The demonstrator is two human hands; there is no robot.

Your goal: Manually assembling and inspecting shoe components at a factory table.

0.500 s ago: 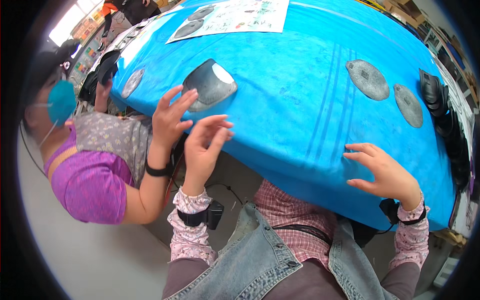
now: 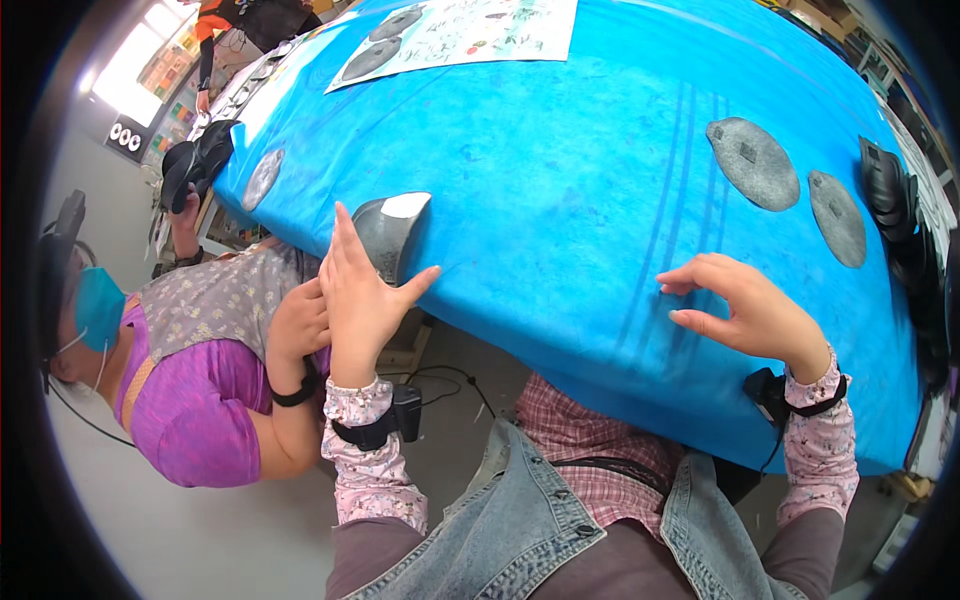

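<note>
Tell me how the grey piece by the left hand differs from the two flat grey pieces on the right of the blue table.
The grey piece by the left hand sits at the near edge of the blue table, curved and raised, with a white patch on top. The two flat grey pieces lie flat farther in, beyond the right hand, each an oval with a small dark mark. The curved one is by fingers; the flat ones are untouched. All are dull grey.

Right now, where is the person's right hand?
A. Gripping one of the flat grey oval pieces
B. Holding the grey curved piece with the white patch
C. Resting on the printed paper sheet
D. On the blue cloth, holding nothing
D: the right hand lies open on the blue cloth, apart from the two flat grey oval pieces beyond it, with nothing in its fingers.
</note>
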